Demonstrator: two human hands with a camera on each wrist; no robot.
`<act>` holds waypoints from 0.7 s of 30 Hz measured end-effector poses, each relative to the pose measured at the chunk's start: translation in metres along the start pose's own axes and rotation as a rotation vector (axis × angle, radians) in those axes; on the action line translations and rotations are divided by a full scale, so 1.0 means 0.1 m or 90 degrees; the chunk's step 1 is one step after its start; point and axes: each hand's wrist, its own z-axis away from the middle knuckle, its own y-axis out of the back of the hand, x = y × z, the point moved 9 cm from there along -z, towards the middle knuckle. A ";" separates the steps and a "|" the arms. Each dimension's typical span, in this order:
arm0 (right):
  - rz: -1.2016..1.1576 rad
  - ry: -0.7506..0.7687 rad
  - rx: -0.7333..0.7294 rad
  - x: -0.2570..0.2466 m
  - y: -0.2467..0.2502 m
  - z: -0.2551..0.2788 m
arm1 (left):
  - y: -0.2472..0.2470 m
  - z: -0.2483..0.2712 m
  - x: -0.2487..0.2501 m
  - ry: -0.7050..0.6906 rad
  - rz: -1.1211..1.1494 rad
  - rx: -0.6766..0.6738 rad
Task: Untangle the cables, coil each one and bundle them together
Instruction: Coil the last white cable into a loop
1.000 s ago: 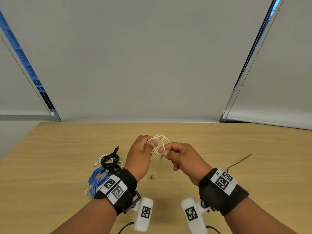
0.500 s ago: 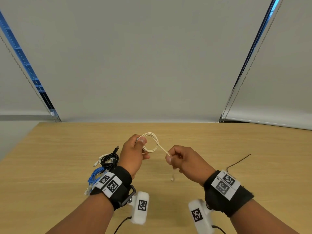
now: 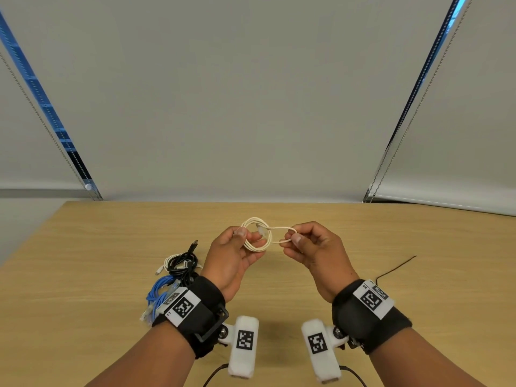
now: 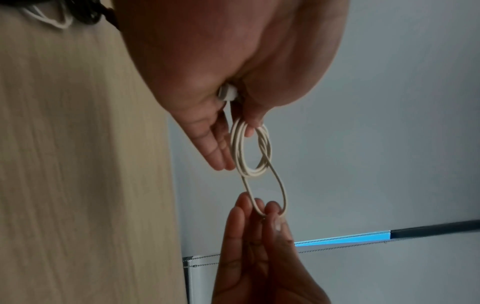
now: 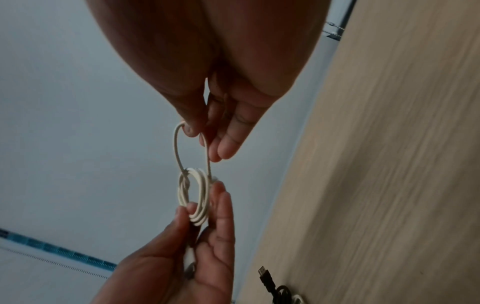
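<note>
Here the left hand [image 3: 233, 251] pinches a small coil of cream cable [image 3: 257, 238] between thumb and fingers, above the middle of the wooden desk [image 3: 418, 275]; the right hand [image 3: 317, 248], at 3 o'clock of the coil, pinches a single long loop of the same cable between thumb and forefinger, so that the loop runs from the coil's edge to those fingertips [image 4: 271, 207]; in the left wrist view a white plug [image 4: 228, 92] sits tucked inside the left palm, above the coil; at 9 o'clock of the left wrist a heap of black cables [image 3: 183, 263] with a white one among them lies on the desk, touching a bunch of blue cable [image 3: 159, 291] at its 6 o'clock; a thin black wire [image 3: 396, 268] lies on the desk at 3 o'clock of the right wrist.
</note>
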 end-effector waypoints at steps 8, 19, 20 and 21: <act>-0.006 -0.041 0.020 0.06 0.05 -0.02 | -0.13 0.03 0.14 -0.096 0.037 -0.057; -0.043 -0.109 -0.096 0.11 -0.16 0.06 | -0.31 0.09 0.21 -0.155 -0.075 -0.158; 0.017 -0.113 -0.123 0.12 -0.19 0.08 | -0.29 0.08 0.23 -0.166 -0.107 -0.150; 0.098 -0.104 -0.137 0.12 -0.20 0.09 | -0.27 0.06 0.25 -0.176 -0.146 -0.139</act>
